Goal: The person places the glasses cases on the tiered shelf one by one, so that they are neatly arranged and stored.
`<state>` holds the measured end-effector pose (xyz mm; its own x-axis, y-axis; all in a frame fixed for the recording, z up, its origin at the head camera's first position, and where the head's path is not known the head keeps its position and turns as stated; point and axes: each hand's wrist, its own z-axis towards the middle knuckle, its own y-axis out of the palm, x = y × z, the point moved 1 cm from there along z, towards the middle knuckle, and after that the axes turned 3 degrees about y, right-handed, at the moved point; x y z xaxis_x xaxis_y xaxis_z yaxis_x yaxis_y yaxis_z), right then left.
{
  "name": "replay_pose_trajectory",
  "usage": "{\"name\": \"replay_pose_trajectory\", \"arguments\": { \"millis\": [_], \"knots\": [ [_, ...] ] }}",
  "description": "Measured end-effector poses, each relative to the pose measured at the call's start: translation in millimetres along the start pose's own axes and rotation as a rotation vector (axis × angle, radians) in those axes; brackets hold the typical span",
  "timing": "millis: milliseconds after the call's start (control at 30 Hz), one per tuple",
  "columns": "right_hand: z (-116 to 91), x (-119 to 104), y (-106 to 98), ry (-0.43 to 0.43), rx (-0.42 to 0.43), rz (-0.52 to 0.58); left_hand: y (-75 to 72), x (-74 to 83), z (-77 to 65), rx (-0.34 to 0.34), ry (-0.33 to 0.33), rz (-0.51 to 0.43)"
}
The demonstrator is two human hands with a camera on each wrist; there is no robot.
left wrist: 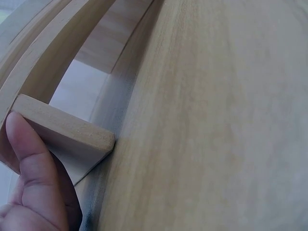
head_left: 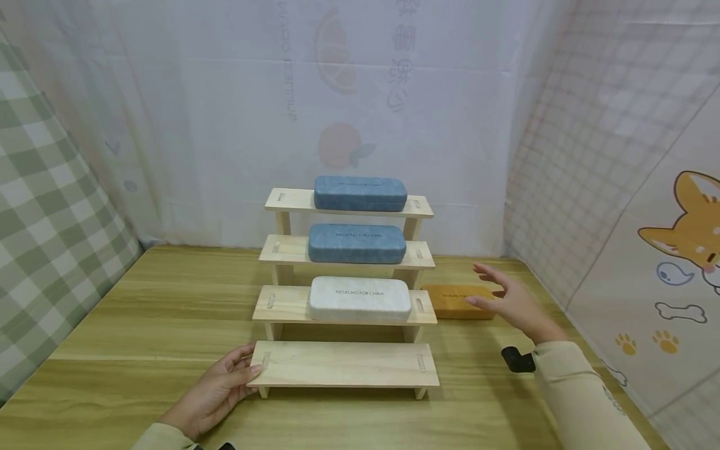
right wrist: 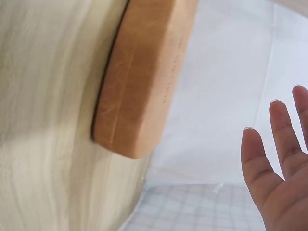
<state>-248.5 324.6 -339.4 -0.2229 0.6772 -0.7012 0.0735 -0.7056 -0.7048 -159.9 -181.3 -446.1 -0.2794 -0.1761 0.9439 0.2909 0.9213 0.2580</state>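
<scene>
A stepped wooden display rack (head_left: 349, 364) stands on the table, and my left hand (head_left: 222, 389) grips the left end of its lowest step. In the left wrist view the thumb (left wrist: 36, 178) presses against the step beside its wooden leg (left wrist: 67, 122). My right hand (head_left: 509, 306) hovers at the right end of an orange glasses case (head_left: 458, 302), fingers spread and holding nothing. That case (right wrist: 137, 82) lies on the table to the right of the rack. A white glasses case (head_left: 360, 299) sits on the second step; blue glasses cases (head_left: 357, 245) occupy the two steps above.
The wooden table (head_left: 140, 312) extends to both sides of the rack. Behind it hangs a pale printed curtain (head_left: 225, 125). Checked cloth (head_left: 50, 156) borders the left, and a wall sheet with a cartoon dog (head_left: 694, 219) the right.
</scene>
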Motion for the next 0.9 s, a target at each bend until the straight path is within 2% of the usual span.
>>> {"name": "replay_pose_trajectory", "arguments": {
  "millis": [267, 900],
  "knots": [
    [7, 24, -2, 0.070, -0.040, -0.043, 0.4, -0.8, 0.9, 0.002, 0.005, 0.005],
    [17, 58, 0, 0.184, -0.120, -0.121, -1.2, -2.2, 2.2, 0.003, 0.005, 0.014]
  ]
}}
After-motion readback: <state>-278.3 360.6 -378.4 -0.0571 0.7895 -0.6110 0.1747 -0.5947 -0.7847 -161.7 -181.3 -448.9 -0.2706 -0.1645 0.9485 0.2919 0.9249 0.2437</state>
